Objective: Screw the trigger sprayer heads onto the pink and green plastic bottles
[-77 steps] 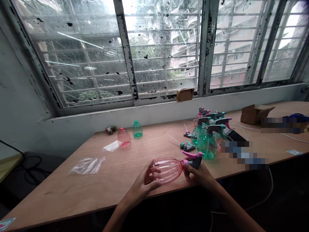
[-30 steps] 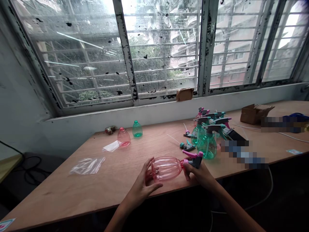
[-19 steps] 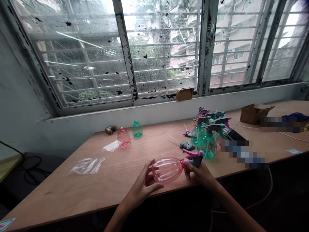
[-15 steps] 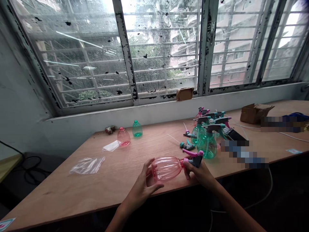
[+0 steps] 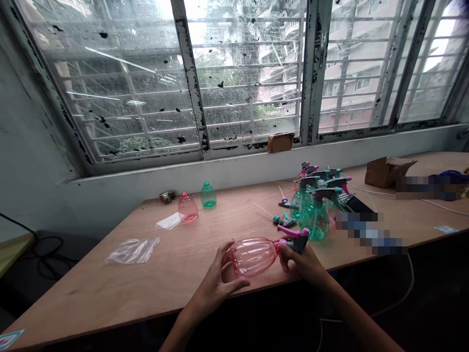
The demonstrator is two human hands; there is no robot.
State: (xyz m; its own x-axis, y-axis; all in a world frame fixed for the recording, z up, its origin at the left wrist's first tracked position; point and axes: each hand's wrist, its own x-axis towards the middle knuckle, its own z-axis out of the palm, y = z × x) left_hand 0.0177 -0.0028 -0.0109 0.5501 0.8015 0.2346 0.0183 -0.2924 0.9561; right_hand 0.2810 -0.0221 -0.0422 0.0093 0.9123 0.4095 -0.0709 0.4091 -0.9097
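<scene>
A clear pink spray bottle (image 5: pixel 254 256) lies on its side in the air above the table's front edge, its base toward the left. My left hand (image 5: pixel 222 276) is curved around the base end, thumb below and fingers above. At the neck, my right hand (image 5: pixel 296 259) grips the collar of the black and pink spray head (image 5: pixel 298 238); some of its fingers are hidden behind. Just beyond lie a loose green and black spray head (image 5: pixel 285 221) and a pink and black one (image 5: pixel 285 203), each with a thin tube.
Several green spray bottles (image 5: pixel 314 222) with heads stand to the right. Headless pink (image 5: pixel 187 208) and green (image 5: pixel 208 195) bottles stand at the back left. Plastic bags (image 5: pixel 134 251) lie on the wooden table (image 5: pixel 91 293). A cardboard box (image 5: pixel 384 173) sits at the far right.
Almost nothing differs. The pink spray bottle and the fingers around it have shifted very slightly; both hands keep the same hold.
</scene>
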